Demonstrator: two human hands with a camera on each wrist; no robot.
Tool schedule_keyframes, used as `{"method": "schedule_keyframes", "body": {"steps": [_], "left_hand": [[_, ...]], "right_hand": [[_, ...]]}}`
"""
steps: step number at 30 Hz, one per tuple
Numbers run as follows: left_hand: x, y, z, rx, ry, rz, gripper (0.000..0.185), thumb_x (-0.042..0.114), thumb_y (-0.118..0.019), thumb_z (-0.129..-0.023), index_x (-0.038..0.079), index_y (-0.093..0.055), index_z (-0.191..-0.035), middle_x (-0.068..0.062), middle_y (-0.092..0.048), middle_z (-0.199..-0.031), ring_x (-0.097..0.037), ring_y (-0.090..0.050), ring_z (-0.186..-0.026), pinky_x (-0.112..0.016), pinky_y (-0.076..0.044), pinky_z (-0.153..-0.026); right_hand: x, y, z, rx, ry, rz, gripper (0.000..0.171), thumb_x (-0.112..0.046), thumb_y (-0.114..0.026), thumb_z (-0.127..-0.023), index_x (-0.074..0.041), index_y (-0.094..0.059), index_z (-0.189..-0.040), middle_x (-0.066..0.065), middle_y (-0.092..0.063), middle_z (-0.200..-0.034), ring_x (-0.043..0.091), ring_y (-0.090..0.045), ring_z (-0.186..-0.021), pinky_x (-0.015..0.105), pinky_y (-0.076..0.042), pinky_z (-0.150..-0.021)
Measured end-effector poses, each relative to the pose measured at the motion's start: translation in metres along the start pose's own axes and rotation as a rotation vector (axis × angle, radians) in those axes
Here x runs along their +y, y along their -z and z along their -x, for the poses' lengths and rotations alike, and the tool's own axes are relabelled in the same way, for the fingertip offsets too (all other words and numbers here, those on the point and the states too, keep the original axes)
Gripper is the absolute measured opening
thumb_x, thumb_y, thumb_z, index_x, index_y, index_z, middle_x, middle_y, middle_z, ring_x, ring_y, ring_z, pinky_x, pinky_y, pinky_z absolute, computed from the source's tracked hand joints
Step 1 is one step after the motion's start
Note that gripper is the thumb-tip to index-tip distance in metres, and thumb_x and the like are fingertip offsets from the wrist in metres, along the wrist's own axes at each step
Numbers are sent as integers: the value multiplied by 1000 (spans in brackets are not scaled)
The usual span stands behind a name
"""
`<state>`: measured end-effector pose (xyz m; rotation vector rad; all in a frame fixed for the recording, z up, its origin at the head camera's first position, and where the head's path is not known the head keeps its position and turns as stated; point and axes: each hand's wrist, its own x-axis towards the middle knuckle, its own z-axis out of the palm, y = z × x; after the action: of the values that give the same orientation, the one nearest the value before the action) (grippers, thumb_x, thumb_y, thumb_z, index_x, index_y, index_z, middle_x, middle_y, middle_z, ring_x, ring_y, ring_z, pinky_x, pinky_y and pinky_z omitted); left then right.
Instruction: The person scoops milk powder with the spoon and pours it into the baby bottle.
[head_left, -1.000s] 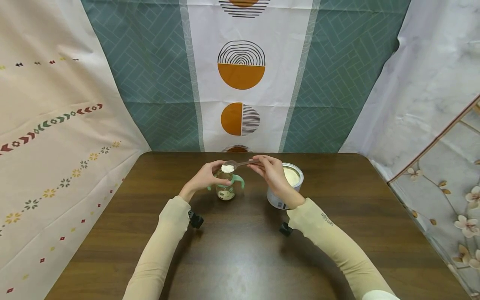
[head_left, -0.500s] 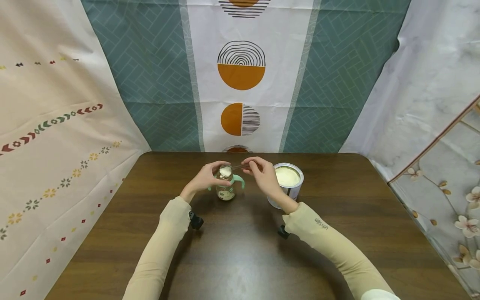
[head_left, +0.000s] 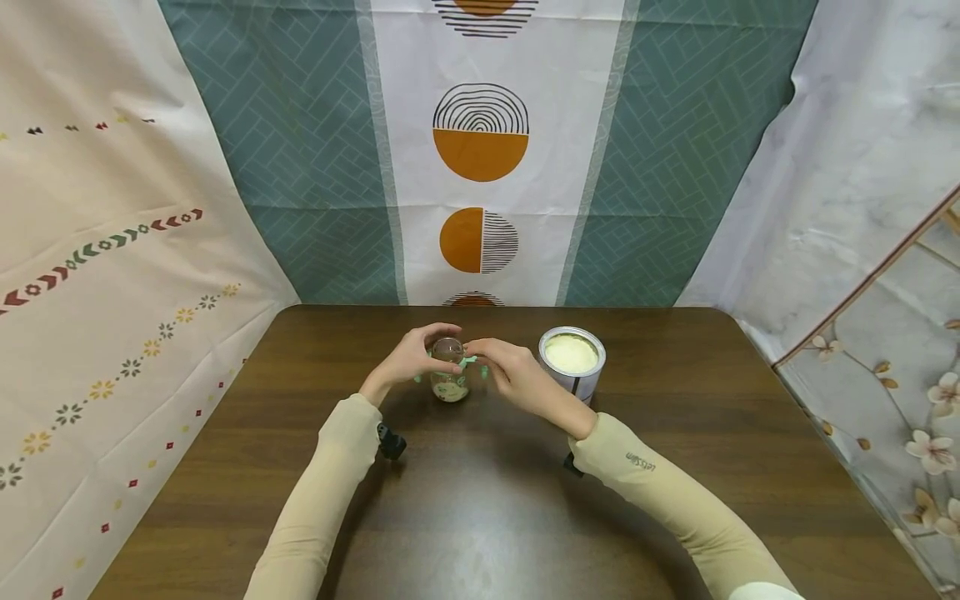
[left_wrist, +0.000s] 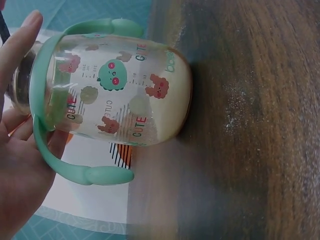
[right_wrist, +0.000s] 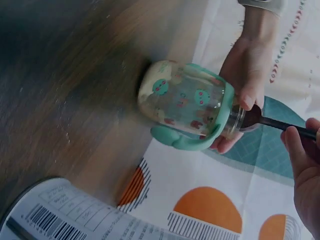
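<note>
Tipping now at the bottle mouth, where a second ago held level and heaped with powder: spoon (right_wrist: pixel 270 121), pinched by right hand (head_left: pixel 512 377). Standing on table (head_left: pixel 480 500) between the hands: bottle (head_left: pixel 450 373), pale powder at its base. Just right: open tin (head_left: pixel 572 360) of powder. Curled round bottle neck: left hand (head_left: pixel 411 357).
</note>
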<state>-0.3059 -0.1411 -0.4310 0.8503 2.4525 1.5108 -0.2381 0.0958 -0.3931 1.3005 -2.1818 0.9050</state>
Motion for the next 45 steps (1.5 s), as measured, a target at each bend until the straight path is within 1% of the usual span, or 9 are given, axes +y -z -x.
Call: {"method": "schedule_keyframes", "body": {"steps": [4, 11, 17, 22, 25, 30, 36, 42, 45], "left_hand": [[14, 1, 4, -10, -12, -16, 68, 11, -82, -76, 3, -51, -136, -19, -55, -136, -33, -56, -121, -48, -47, -103], [29, 4, 8, -32, 2, -7, 67, 7, -81, -77, -2, -50, -136, -21, -54, -137, -33, -57, -120, -47, -50, -99], [9, 2, 1, -13, 5, -14, 69, 11, -82, -76, 4, -50, -137, -17, -53, -139, -33, -55, -123, -48, -47, -103], [0, 1, -2, 7, -8, -3, 66, 14, -83, -76, 9, -54, -135, -11, -56, -136, -28, -59, -118, -45, -50, -99], [0, 2, -2, 19, -13, -9, 65, 17, -84, -75, 13, -55, -133, -8, -59, -132, -24, -60, -114, -44, -50, -98], [0, 2, -1, 17, -33, -7, 64, 16, -84, -75, 12, -56, -133, -15, -61, -128, -25, -62, -112, -46, -49, -99], [6, 2, 0, 20, -25, 4, 66, 15, -84, -75, 9, -55, -134, -15, -60, -131, -27, -62, -113, -44, -51, -97], [4, 1, -1, 39, -11, 14, 66, 13, -84, -75, 11, -55, -134, -10, -60, -132, -25, -61, -115, -44, -49, -100], [7, 0, 0, 41, -7, 23, 67, 10, -82, -76, 7, -52, -136, -13, -58, -135, -28, -58, -119, -46, -47, -102]], "right_hand": [[0, 0, 2, -16, 94, 52, 30, 15, -56, -88, 2, -62, -114, 15, -65, -116, 24, -67, -106, 28, -57, -87], [2, 0, 5, -32, 128, 121, 35, 19, -58, -82, 1, -64, -112, 13, -65, -117, 23, -66, -106, 24, -56, -86], [3, 2, 5, -11, 134, 171, 32, 15, -59, -84, -1, -67, -110, 10, -66, -114, 21, -64, -108, 26, -55, -89], [5, 2, 6, 37, 84, 103, 27, 9, -60, -89, -2, -66, -112, 10, -67, -112, 21, -65, -105, 28, -56, -87], [7, 0, 6, 85, -18, 10, 21, 3, -57, -93, -2, -66, -112, 10, -69, -109, 21, -68, -100, 28, -57, -83], [6, -3, 4, 167, -318, -249, 21, -9, -51, -100, -2, -67, -111, 12, -72, -105, 22, -71, -91, 26, -58, -75], [-2, 5, -8, 285, -621, -603, 25, -7, -45, -102, 8, -63, -112, 26, -65, -111, 35, -69, -98, 36, -58, -86], [8, 4, -12, 428, -869, -878, 27, -6, -41, -102, 10, -61, -109, 20, -64, -106, 14, -72, -84, 26, -57, -85], [9, 7, -12, 467, -958, -972, 26, -7, -40, -102, 9, -60, -108, 18, -62, -107, 12, -71, -81, 24, -57, -85]]}}
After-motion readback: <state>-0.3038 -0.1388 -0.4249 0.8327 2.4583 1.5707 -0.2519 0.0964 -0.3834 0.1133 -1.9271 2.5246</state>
